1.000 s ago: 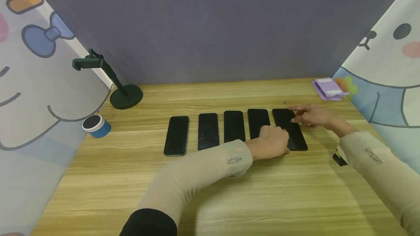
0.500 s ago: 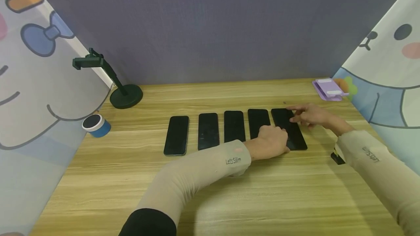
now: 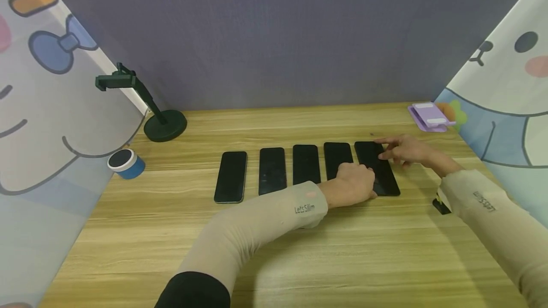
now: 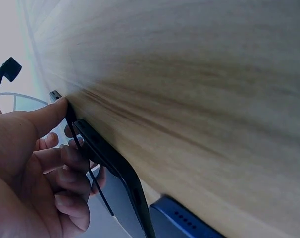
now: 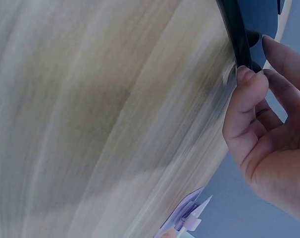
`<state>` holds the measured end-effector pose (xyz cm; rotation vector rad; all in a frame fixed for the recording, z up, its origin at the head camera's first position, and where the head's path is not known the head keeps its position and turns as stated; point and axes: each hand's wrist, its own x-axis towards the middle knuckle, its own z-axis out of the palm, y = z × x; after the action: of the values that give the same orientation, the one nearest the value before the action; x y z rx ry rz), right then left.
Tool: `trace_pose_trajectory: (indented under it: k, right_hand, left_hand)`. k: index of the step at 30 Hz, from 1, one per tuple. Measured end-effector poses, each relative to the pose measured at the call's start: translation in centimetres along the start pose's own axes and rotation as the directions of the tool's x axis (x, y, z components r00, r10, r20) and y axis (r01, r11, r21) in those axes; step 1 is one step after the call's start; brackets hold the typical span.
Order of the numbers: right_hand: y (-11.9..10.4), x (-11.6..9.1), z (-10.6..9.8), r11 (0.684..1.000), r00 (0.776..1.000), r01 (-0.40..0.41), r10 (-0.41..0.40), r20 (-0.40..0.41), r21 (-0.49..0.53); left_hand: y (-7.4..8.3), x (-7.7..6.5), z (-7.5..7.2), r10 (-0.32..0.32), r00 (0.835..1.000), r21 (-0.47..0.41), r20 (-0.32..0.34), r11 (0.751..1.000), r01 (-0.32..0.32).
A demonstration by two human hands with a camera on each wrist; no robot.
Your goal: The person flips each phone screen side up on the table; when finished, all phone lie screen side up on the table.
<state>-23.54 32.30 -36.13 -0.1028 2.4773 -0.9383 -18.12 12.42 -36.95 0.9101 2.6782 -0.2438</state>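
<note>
Several black smartphones lie in a row on the wooden table, among them the leftmost phone (image 3: 231, 177), a second phone (image 3: 272, 171), a middle phone (image 3: 306, 164) and a fourth phone (image 3: 338, 156). Both hands are at the rightmost phone (image 3: 387, 175), which lies slightly slanted. My left hand (image 3: 353, 184) holds its near left corner, thumb at the near edge and fingers curled; the left forearm hides parts of the row. My right hand (image 3: 406, 150) holds the far right corner: the index finger (image 5: 246, 94) meets the far edge, the thumb lies over the screen.
A dark green phone stand (image 3: 164, 126) rises at the back left, with a blue and white round tub (image 3: 128, 165) in front of it. A folded purple stand (image 3: 430, 117) lies at the back right. A small black object (image 3: 441, 206) shows by the right sleeve.
The rightmost phone has shifted very slightly to the left between the hands. The right hand has moved a touch left with it; the other phones stay put.
</note>
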Motion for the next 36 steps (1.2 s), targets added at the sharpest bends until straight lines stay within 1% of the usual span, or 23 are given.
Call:
trace_pose_trajectory:
  k: [10, 15, 24, 30, 32, 33, 36]
  right_hand:
    - [0.0, 0.1, -0.1, 1.000, 1.000, -0.005, 0.005, -0.007, -0.023]
    - [0.1, 0.2, -0.1, 1.000, 1.000, -0.011, 0.010, -0.002, -0.027]
    - [0.1, 0.5, -0.1, 1.000, 1.000, -0.003, 0.003, 0.012, -0.028]
    - [0.0, 0.8, -0.1, 0.999, 1.000, -0.005, 0.005, 0.007, -0.054]
    - [0.1, 0.9, -0.1, 0.997, 1.000, 0.001, -0.001, -0.003, -0.072]
    - [0.1, 0.9, -0.1, 0.996, 1.000, 0.005, -0.006, -0.009, -0.086]
    - [0.3, 0.8, -0.2, 0.991, 0.998, 0.036, -0.042, -0.047, -0.130]
  left_hand:
    - [-0.1, 0.2, 0.0, -0.011, 1.000, 0.010, 0.020, 1.000, 0.011]
    - [-0.1, 0.2, 0.1, -0.031, 0.999, 0.015, 0.027, 0.999, 0.030]
    - [-0.6, 0.1, 0.4, -0.023, 1.000, 0.003, 0.000, 1.000, 0.023]
    - [-0.8, 0.2, 0.5, -0.031, 0.999, 0.010, 0.014, 0.999, 0.031]
    - [-1.0, 0.1, 0.5, -0.023, 1.000, 0.000, 0.016, 1.000, 0.023]
    - [-1.1, 0.0, 0.5, -0.010, 1.000, -0.011, 0.019, 1.000, 0.010]
    - [-2.0, -0.4, 0.1, 0.054, 0.998, -0.073, 0.025, 0.996, -0.052]
